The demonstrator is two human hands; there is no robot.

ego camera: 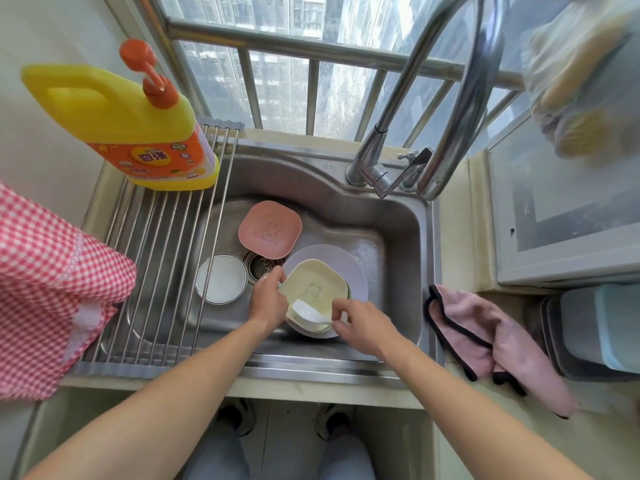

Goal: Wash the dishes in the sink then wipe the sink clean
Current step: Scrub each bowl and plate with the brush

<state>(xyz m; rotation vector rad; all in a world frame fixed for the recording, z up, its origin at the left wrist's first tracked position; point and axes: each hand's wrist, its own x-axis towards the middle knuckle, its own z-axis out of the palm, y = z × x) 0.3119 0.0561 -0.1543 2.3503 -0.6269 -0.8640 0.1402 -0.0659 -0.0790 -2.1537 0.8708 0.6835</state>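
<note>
Fingers (337,311) of the right hand (363,327) are pinching a small white cloth (306,311) and dragging it across the cream plate (313,292), so the person is scrubbing at this point. Left hand (268,299) is curling its fingers over that plate's rim on the drain side, most likely to keep it from sliding around while the cloth is rubbing it.

Everything's sitting relative to the drain (261,265) in the sink (398,237): the cream plate is lying just right of it, stacked on a lilac plate (349,265), probably because the pile is getting worked through from the top. A pink square plate (270,228) is leaning over the far edge of the drain, and a white bowl (221,278) is waiting just left of it under the roll-up rack (156,254).

Detergent bottle (121,116) is standing on the rack's far end, handy for refills. A pink towel (485,337) is draping over the tabletop right of the sink, likely for the wipe-down later.
</note>
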